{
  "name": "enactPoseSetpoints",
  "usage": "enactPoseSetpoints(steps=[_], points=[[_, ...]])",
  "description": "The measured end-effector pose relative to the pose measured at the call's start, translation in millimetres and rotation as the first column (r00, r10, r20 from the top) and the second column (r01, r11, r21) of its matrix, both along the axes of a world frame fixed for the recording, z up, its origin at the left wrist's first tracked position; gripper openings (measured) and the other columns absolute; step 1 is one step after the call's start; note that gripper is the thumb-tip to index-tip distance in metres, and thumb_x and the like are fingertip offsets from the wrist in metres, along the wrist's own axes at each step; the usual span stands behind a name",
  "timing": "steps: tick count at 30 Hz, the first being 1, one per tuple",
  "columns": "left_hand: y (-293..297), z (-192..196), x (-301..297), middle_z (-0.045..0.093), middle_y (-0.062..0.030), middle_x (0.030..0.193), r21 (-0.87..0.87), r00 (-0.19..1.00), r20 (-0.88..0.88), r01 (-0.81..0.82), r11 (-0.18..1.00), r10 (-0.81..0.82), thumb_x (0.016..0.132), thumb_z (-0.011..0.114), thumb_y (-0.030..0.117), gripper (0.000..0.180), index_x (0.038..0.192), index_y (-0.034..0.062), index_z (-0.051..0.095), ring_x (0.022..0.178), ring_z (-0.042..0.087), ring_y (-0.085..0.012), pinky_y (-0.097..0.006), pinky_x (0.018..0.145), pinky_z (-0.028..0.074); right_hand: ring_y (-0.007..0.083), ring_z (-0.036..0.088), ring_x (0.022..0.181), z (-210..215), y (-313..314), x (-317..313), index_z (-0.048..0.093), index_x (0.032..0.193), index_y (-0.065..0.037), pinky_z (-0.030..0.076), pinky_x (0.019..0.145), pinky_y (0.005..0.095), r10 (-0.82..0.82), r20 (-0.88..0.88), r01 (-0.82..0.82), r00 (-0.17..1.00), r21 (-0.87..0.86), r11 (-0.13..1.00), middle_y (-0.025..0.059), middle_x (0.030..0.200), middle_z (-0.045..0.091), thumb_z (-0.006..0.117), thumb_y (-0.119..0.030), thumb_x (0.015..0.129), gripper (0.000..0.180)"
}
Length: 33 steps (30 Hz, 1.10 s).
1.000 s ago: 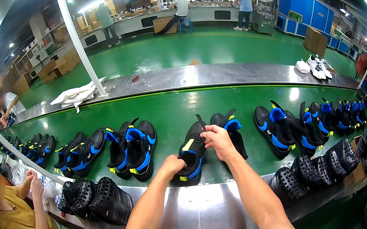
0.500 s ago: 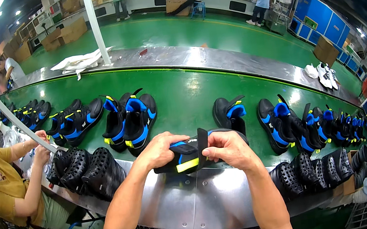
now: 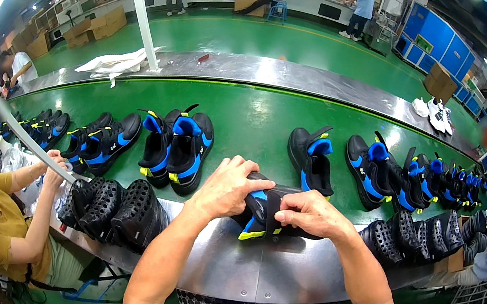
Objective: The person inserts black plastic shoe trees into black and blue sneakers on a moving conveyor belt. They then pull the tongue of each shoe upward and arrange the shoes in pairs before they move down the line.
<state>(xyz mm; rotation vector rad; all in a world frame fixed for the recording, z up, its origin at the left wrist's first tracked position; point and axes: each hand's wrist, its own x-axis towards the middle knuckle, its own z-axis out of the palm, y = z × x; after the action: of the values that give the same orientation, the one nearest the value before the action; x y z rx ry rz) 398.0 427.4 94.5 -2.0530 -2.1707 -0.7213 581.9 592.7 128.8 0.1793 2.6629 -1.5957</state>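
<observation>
A black and blue sneaker (image 3: pixel 248 224) with yellow trim lies at the metal front edge of the bench, partly covered by my hands. My left hand (image 3: pixel 228 187) grips it from above, thumb and fingers bent over its upper. With thumb and forefinger, my right hand (image 3: pixel 309 213) pinches the black strap (image 3: pixel 272 206) that crosses the shoe. Just beyond my right hand stands a matching single sneaker (image 3: pixel 314 163), its strap raised. To the left of it, a matching pair of sneakers (image 3: pixel 191 154) rests on the green surface (image 3: pixel 244 114).
Black perforated clog-shaped pieces (image 3: pixel 137 216) stand left of my left forearm, and several more (image 3: pixel 382 244) line the right front edge. More sneakers (image 3: pixel 367 174) run off to the right. A person in a yellow shirt (image 3: pixel 0 222) works at the left. A white post (image 3: pixel 144 24) rises behind.
My left hand has moved up and across the sneaker's upper. The strap, upright before, now lies lower across the shoe, still pinched by my right hand. The view has shifted slightly.
</observation>
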Motion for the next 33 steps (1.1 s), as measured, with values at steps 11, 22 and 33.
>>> enactPoseSetpoints(steps=[11, 22, 33], points=[[-3.7, 16.2, 9.6, 0.061, -0.0064, 0.116, -0.011, 0.995, -0.056, 0.083, 0.997, -0.083, 0.056, 0.074, 0.002, 0.063, 0.116, 0.0216, 0.074, 0.108, 0.056, -0.0303, -0.043, 0.093, 0.045, 0.0139, 0.061, 0.056, 13.3, -6.3, -11.0, 0.068, 0.077, 0.002, 0.048, 0.053, 0.0314, 0.079, 0.276, -0.084, 0.958, 0.006, 0.996, 0.0079, 0.066, 0.067, 0.072, -0.019, 0.089, 0.025], [-11.0, 29.5, 29.1, 0.063, -0.008, 0.116, -0.182, 0.998, -0.049, 0.041, 0.982, -0.051, 0.06, 0.071, 0.002, 0.067, 0.127, 0.0097, 0.062, 0.109, 0.058, -0.0295, -0.043, 0.091, 0.045, 0.0166, 0.063, 0.058, 9.1, -0.7, -30.0, 0.069, 0.07, -0.002, 0.048, 0.055, 0.0331, -0.298, 0.281, 0.274, 0.912, 0.123, 0.954, 0.0071, 0.062, 0.065, 0.079, -0.035, 0.083, 0.037], [-18.5, -8.2, -41.6, 0.064, -0.0293, 0.125, -0.487, 0.461, 0.493, -0.556, 0.673, 0.738, 0.076, 0.06, 0.01, 0.069, 0.144, 0.0028, 0.047, 0.122, 0.059, -0.0407, -0.044, 0.104, 0.046, 0.0294, 0.072, 0.074, -110.5, 102.4, -21.0, 0.064, 0.097, 0.011, 0.058, 0.063, 0.04, -0.696, 0.343, 0.742, 0.631, -0.007, 0.67, 0.0217, 0.086, 0.07, 0.069, -0.029, 0.088, 0.041]])
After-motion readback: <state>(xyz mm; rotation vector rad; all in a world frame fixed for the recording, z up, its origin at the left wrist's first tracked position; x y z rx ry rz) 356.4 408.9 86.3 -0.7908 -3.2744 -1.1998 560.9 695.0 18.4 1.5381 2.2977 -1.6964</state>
